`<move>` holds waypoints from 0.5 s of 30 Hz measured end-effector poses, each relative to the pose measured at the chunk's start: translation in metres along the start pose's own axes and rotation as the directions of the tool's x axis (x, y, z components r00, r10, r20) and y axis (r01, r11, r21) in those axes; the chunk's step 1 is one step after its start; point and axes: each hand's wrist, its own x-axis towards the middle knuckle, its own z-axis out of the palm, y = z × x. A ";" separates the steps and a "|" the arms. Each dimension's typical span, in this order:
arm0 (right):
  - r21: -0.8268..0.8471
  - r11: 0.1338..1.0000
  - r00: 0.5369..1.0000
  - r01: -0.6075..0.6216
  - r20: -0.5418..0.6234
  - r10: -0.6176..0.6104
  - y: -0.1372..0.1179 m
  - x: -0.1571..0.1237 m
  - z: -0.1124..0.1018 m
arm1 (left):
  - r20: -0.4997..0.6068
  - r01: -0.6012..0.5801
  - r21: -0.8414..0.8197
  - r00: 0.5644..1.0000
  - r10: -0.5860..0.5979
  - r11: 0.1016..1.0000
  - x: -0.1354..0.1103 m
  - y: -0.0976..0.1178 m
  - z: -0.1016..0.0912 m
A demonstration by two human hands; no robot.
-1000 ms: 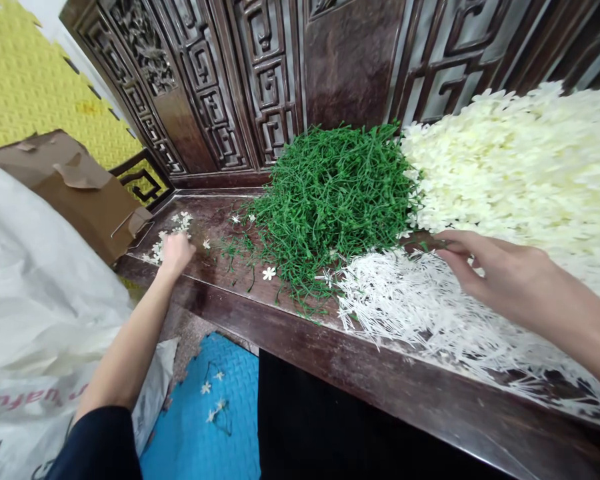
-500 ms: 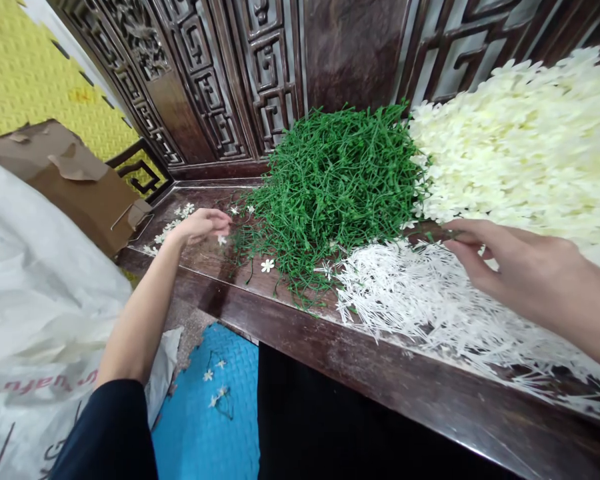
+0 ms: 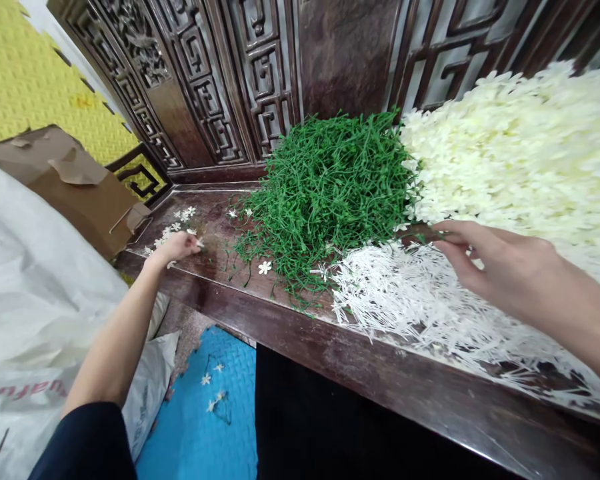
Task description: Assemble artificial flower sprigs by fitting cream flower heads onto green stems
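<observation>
On the left of the dark wooden bench, my left hand (image 3: 176,247) is closed, with a small white artificial flower (image 3: 199,244) at its fingertips. Beside that hand lies a loose row of finished-looking white flowers (image 3: 173,230). My right hand (image 3: 495,257) pinches a green plastic stem (image 3: 423,237) between thumb and forefinger; part of the stem is hidden by the fingers. It hovers over a pile of thin white sticks (image 3: 405,287). Between my hands sits a big tangled heap of green stems (image 3: 335,180). A heap of cream-white petals (image 3: 525,153) rises behind my right hand.
The wooden bench (image 3: 300,333) has a carved back (image 3: 350,60). A single white flower (image 3: 265,267) lies before the green heap. At left are a cardboard box (image 3: 70,180) and white sacks (image 3: 35,267). Several flowers lie on the blue mat (image 3: 195,427) below.
My left hand has moved left, away from the green heap towards the row of flowers, carrying a white flower. My right hand stays nearly in place with the stem.
</observation>
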 end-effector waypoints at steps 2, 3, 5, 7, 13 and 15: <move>0.011 1.000 1.000 0.003 0.029 -0.003 -0.001 0.001 0.000 | -0.124 0.093 0.028 0.988 -0.089 0.995 0.003 -0.004 -0.004; 0.013 1.000 0.999 -0.003 0.044 0.003 -0.001 0.002 0.000 | -0.180 0.124 0.034 0.977 -0.116 0.992 0.006 -0.003 -0.007; 0.012 1.000 0.998 -0.020 0.066 0.020 -0.003 0.002 -0.001 | -0.262 0.142 0.020 0.956 -0.132 0.990 0.012 0.007 -0.010; 0.008 0.999 0.997 -0.034 0.071 0.033 -0.004 0.001 0.000 | -0.286 0.106 -0.033 0.952 -0.111 0.994 0.022 0.025 -0.009; 0.018 1.000 0.999 -0.001 0.053 0.000 -0.001 -0.003 0.003 | -0.170 0.132 -0.190 0.972 -0.165 0.973 0.050 0.088 0.017; 0.025 1.000 0.999 0.005 0.045 -0.006 -0.001 -0.002 0.002 | -0.170 0.121 -0.223 0.972 -0.160 0.967 0.049 0.097 0.021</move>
